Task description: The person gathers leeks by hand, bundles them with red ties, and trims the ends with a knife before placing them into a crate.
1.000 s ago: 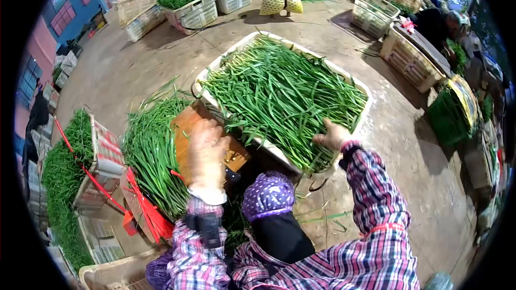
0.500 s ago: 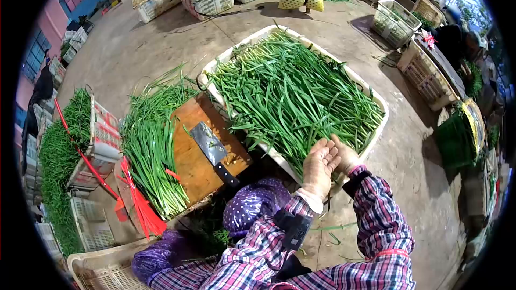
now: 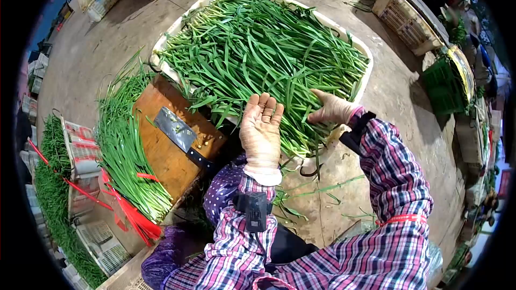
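Note:
A large white crate (image 3: 361, 52) full of long garlic chives (image 3: 258, 48) stands before me. My left hand (image 3: 262, 134), in a pale glove, is palm up over the crate's near edge, its fingers stretched and nothing in it. At the near right corner my right hand (image 3: 336, 108), also gloved, reaches over the chives with thumb and fingers apart; its fingertips are partly hidden among the leaves. Left of the crate, a cleaver (image 3: 176, 129) with a black handle lies on a wooden board (image 3: 161, 102). A bunch of chives (image 3: 126, 156) rests along the board's left side.
Red plastic strips (image 3: 131, 215) lie by the bunch. More greens fill a crate (image 3: 83, 156) on the left. Other crates (image 3: 406, 19) and a green basket (image 3: 443, 83) line the right side. Loose leaves (image 3: 333, 188) are scattered on the floor near my arms.
My hands have moved apart: the left has shifted left and turned palm up, the right has opened over the chives. The view has tilted down and shifted right.

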{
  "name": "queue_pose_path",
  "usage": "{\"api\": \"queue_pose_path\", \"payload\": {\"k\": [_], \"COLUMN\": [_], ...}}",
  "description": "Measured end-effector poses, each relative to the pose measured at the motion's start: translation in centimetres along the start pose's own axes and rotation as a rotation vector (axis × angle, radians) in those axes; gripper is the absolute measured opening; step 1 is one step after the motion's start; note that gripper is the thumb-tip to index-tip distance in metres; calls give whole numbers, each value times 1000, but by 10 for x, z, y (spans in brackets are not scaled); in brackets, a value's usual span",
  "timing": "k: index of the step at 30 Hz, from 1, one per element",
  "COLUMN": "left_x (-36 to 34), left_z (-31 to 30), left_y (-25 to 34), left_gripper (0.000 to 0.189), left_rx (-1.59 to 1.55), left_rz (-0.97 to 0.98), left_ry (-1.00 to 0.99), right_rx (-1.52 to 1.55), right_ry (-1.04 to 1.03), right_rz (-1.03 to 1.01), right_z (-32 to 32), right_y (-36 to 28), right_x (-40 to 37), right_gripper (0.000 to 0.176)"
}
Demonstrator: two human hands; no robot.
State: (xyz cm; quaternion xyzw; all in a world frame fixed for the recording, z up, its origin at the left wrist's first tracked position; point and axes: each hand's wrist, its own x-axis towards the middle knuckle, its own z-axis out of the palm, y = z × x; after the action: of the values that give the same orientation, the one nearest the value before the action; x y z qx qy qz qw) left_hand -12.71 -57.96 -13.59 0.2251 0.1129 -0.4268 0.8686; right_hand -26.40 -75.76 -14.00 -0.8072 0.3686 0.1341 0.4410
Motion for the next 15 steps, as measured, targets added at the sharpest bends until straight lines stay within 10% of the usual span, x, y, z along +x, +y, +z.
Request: {"api": "queue_pose_path", "payload": {"k": [10,15], "left_x": [-9,-18], "left_z": [-12,-6], "left_y": [-9,-25], "left_gripper": [26,36], "left_rx": [201,235], "left_rz": [-479,-529], "left_ry": [-81,-92], "right_rx": [107,-602], "right_ry": [41,293], "right_rz": [-155,-139], "right_z": [-60,-29], "right_y": [-52,-90], "right_x": [-25,-56], "right_gripper": [82,76]}}
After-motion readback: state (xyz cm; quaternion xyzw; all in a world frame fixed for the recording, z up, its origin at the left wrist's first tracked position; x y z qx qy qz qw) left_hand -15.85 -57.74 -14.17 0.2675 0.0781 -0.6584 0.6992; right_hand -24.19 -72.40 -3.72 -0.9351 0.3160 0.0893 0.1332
